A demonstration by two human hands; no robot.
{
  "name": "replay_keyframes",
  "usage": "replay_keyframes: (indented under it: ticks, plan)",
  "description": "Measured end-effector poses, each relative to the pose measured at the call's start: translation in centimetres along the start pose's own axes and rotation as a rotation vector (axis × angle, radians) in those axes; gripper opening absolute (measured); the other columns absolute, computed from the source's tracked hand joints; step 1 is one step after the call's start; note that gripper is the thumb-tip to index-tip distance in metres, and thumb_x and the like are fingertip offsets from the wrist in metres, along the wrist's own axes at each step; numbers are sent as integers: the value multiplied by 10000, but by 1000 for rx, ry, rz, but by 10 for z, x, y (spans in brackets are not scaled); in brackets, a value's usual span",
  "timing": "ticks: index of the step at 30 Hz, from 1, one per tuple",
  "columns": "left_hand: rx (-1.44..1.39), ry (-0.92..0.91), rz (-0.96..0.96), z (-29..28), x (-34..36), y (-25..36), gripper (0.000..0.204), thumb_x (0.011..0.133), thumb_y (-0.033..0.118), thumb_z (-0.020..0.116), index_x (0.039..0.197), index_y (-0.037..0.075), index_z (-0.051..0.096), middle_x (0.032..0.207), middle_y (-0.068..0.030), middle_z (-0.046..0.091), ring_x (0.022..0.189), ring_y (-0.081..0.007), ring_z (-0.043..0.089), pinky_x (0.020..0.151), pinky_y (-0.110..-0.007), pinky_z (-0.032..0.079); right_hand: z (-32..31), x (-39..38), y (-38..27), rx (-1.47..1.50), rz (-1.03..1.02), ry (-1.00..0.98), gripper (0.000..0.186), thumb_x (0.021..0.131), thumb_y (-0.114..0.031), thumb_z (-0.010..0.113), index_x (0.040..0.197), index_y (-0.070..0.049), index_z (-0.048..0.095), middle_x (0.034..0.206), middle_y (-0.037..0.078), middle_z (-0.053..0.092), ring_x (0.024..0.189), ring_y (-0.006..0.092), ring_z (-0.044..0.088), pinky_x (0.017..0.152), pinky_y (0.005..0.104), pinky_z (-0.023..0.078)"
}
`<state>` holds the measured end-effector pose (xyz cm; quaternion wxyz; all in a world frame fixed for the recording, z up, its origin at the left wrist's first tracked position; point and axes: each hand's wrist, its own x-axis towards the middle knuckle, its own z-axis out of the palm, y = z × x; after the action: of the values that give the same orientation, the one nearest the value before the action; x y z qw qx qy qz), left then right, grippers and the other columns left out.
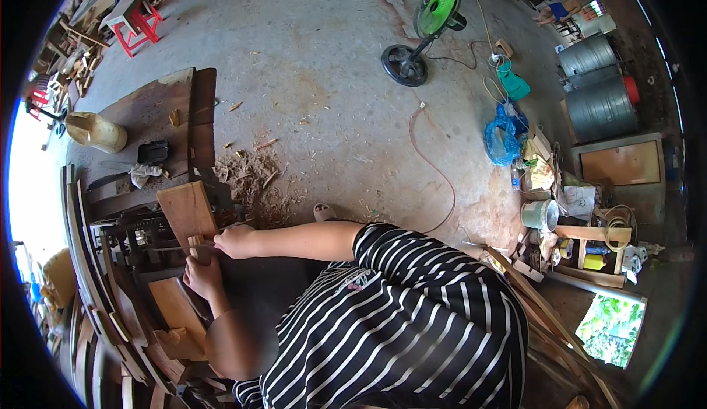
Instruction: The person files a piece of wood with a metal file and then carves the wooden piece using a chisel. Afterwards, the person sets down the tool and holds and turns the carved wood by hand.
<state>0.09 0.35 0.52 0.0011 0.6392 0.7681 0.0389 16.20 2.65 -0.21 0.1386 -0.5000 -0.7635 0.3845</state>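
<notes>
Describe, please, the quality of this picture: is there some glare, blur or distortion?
In the head view, white glare washes out the left edge; in the head view, a soft blur covers part of the left forearm; in the head view, long boards look bowed near the black round rim.

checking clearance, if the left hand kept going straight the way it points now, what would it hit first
Probably the small wood piece just beyond the left hand, perhaps already touching it, then the board. Depth is unclear from this one view.
</notes>
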Motion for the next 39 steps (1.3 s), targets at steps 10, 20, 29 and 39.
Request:
replay_keyframes:
  ticks: [10,20,29,39]
  plan:
    - [25,-16,-27,2,-1,2,424,683,399,676,898,60,540,918,-136,639,933,-300,598,874,-436,407,-34,-12,13,3,-14,-122,326,942,-289,435,890,-25,621,800,214,659,758,382,655,687,497,512]
    - [43,23,-17,-1,-3,1,383,688,382,665,866,64,545,874,-124,641,877,-292,610,841,-434,414,-32,-3,5,37,-48,-179,315,942,-288,431,929,-21,598,806,238,652,767,396,653,687,505,508]
    - [-23,-6,-48,-4,4,3,438,629,385,710,912,83,565,908,-123,649,922,-277,607,855,-404,415,-36,-4,22,81,15,-88,278,948,-267,428,900,-30,565,794,247,642,778,421,639,681,530,503]
    - [-101,12,-49,-7,1,2,392,628,364,701,851,77,554,856,-114,644,889,-267,612,841,-394,412,-47,-5,27,91,-21,-93,273,943,-262,449,850,-27,553,753,258,618,759,447,609,650,530,485]
